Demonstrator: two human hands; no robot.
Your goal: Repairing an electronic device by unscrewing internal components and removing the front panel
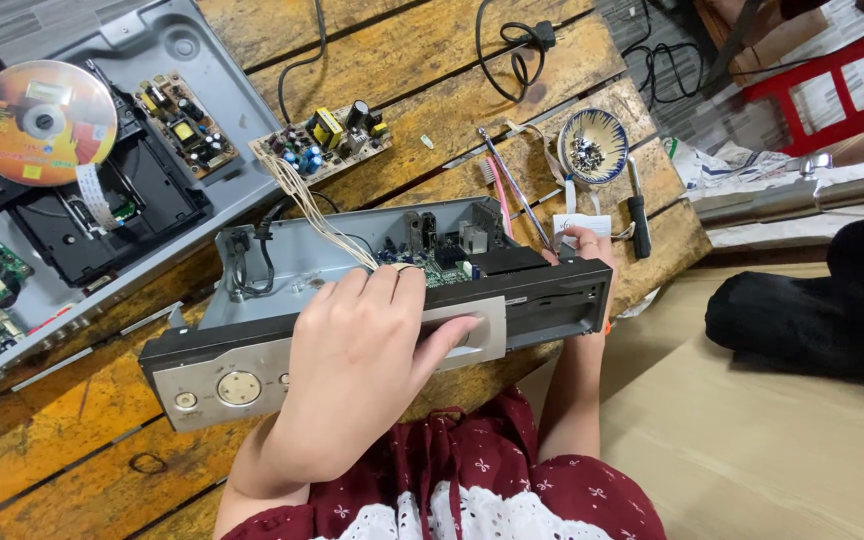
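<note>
- Nearest: dark red patterned skirt with white lace trim (472,495), person seated at the edge of a worn wooden table (62,440).
- Left hand (357,375) lies over the front panel (252,375) of an opened disc player (372,290); fingers together and curled over the top edge, thumb pressed flat on the silver face. Looks like a steadying grip, keeping the chassis from sliding.
- Disc player sits at the table's near edge, right in front of the person, lid off, front facing them; green circuit board (442,268) and wires exposed inside.
- Right hand (584,250) at the player's far right corner, mostly hidden behind the case; fingertips pinch the corner area beside a small white paper (582,222). Cannot tell exactly what they grip.
- White wire bundle (317,215) runs from the player up to a loose power board (324,140) lying on the table, apparently pulled out but still tethered.
- Behind the player: pink toothbrush (497,190), thin metal rod (512,180), black-handled tool (638,210), within reach.
- Blue-and-white bowl (593,146) holds small screws, keeps them from scattering.
- Far left: second opened player (182,45) with a disc (42,122) on its drive.
</note>
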